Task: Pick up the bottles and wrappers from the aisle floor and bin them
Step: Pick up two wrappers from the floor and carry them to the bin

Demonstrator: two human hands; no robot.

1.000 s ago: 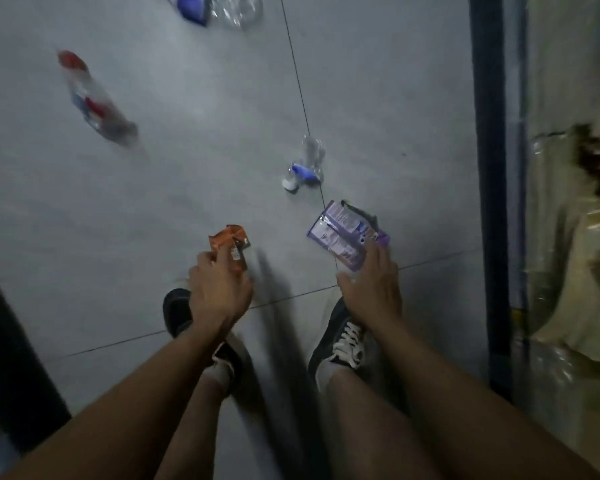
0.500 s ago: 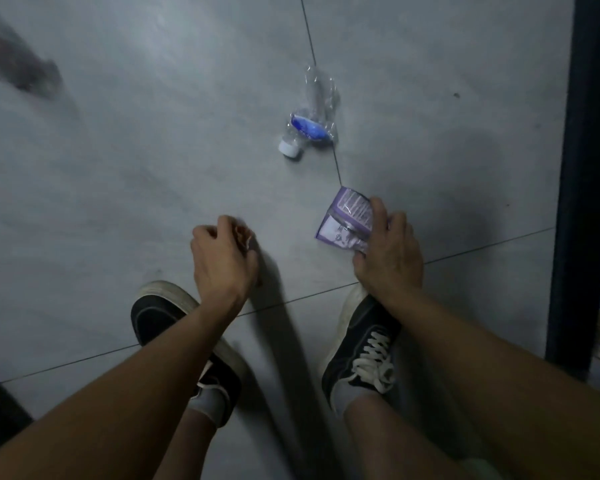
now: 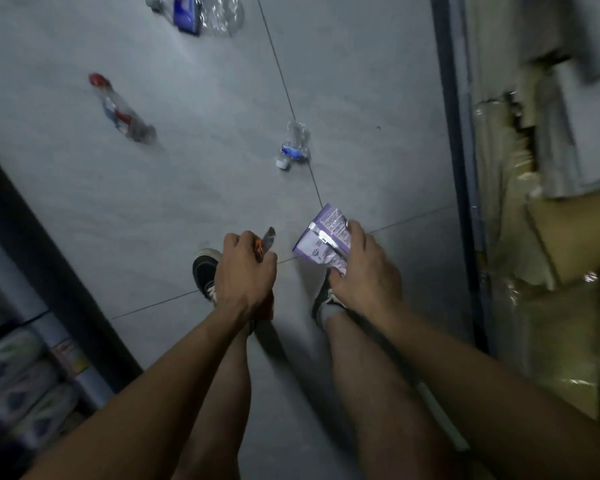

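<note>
With both wrappers now up off the aisle floor (image 3: 153, 202), the step in hand reads as securing them and moving on to the bottles; no bin shows in view, so carrying comes first. Largest litter is the crushed clear bottle with the blue label (image 3: 194, 12), far ahead of both grips at the top edge; the red-capped bottle (image 3: 122, 109) lies well ahead and to the left of the left grip; the small crumpled bottle with the white cap (image 3: 293, 147) lies ahead of the right grip, nearest of the three. Right hand (image 3: 364, 271) pinches the purple wrapper (image 3: 326, 233) between thumb and fingers, most of the packet standing clear above the grip. Left hand (image 3: 246, 275) is closed in a fist on the orange wrapper (image 3: 265, 242), ends poking out above and below the knuckles. Best to bunch both wrappers into one fist, freeing a hand for the small bottle. Versus half a second back: both hands were low at the floor, the purple packet pressed flat under the right fingers; now both are raised, and the view has lifted to show the far bottles.
</note>
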